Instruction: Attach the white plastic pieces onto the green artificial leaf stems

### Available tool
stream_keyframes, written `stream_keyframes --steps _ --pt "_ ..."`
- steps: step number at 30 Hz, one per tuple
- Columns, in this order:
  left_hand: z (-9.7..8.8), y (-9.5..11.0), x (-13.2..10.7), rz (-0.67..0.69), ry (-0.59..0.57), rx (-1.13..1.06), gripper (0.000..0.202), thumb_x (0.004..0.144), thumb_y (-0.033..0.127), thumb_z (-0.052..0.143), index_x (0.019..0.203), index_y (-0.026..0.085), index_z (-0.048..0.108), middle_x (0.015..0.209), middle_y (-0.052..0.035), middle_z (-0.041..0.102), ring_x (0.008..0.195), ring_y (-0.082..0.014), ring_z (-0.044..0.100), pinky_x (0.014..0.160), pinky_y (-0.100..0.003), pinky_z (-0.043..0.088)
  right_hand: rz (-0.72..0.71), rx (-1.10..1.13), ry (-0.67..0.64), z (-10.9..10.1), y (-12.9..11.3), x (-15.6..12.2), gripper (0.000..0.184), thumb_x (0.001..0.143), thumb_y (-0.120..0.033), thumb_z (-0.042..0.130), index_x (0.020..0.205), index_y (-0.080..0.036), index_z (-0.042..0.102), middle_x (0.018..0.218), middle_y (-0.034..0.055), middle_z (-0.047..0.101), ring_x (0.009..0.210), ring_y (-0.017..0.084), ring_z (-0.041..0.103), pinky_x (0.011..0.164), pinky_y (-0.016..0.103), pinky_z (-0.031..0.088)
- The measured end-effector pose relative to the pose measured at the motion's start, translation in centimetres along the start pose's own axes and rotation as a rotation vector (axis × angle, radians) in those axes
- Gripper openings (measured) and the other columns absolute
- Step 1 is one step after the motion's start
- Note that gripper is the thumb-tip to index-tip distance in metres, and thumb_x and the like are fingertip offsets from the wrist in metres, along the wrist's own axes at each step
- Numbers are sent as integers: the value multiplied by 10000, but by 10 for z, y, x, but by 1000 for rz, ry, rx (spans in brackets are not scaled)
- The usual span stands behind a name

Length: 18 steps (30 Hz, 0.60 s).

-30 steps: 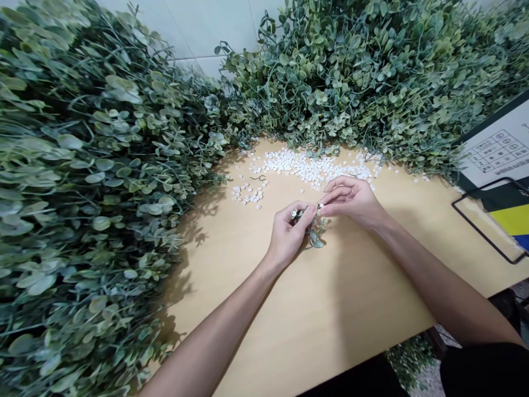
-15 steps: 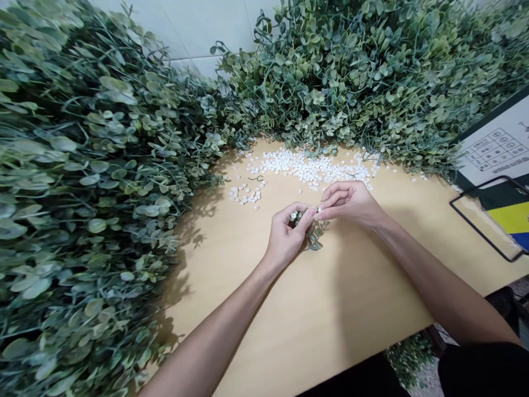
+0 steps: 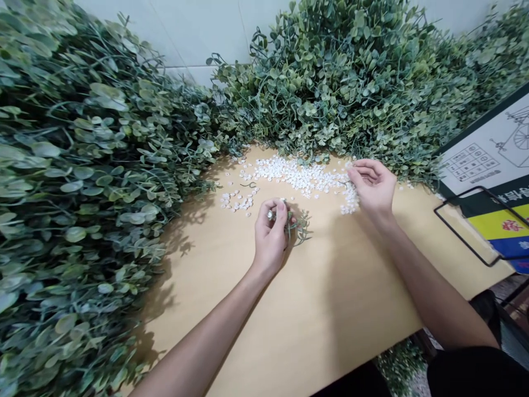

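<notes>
A small green sprig [image 3: 298, 227] lies on the tan surface [image 3: 314, 309], its near end pinched in the fingers [image 3: 280, 212] of the left hand [image 3: 270, 237], which close narrowly around the stem with a tiny white piece showing at the fingertips. Beyond those fingers and to their right spreads a scatter of white beads [image 3: 301, 176]. The right hand [image 3: 374, 187] rests at that scatter's right edge, fingers loosely curled and apart, palm turned up; whether they hold a bead I cannot tell. Leafy garlands [image 3: 82, 182] heap up left of and beyond both hands. Right of the right hand's fingers stands a printed sign [image 3: 487, 165] in a black wire frame.
</notes>
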<state>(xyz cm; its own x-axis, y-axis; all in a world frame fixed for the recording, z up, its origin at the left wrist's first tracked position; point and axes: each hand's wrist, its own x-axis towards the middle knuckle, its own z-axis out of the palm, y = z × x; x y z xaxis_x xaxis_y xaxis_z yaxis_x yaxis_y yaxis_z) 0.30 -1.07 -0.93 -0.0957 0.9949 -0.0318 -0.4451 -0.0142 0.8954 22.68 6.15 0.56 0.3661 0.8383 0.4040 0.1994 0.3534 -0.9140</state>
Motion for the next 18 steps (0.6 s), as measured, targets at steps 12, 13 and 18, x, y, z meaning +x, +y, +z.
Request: stream_keyframes --steps 12,13,18 --pt "3 5 0 2 13 53 771 512 223 1017 1135 257 564 962 34 671 795 -123 706 730 -248 613 -517 -549 -304 -4 4 -11 271 888 -129 631 1135 -209 708 901 67 764 941 280 666 933 421 536" --pt "4 4 0 -10 -1 72 777 496 208 1019 1136 251 582 975 25 684 818 -136 717 736 -257 618 -537 -560 -329 -3 5 -12 275 893 -123 623 1143 -199 710 914 72 768 940 281 657 930 423 533" --pt "2 2 -3 -80 -61 169 466 638 322 978 1002 168 731 951 -47 742 814 -163 713 712 -266 605 -536 -690 -445 1 9 -17 293 956 -136 581 1211 -180 718 1058 106 786 1038 299 639 968 458 489"
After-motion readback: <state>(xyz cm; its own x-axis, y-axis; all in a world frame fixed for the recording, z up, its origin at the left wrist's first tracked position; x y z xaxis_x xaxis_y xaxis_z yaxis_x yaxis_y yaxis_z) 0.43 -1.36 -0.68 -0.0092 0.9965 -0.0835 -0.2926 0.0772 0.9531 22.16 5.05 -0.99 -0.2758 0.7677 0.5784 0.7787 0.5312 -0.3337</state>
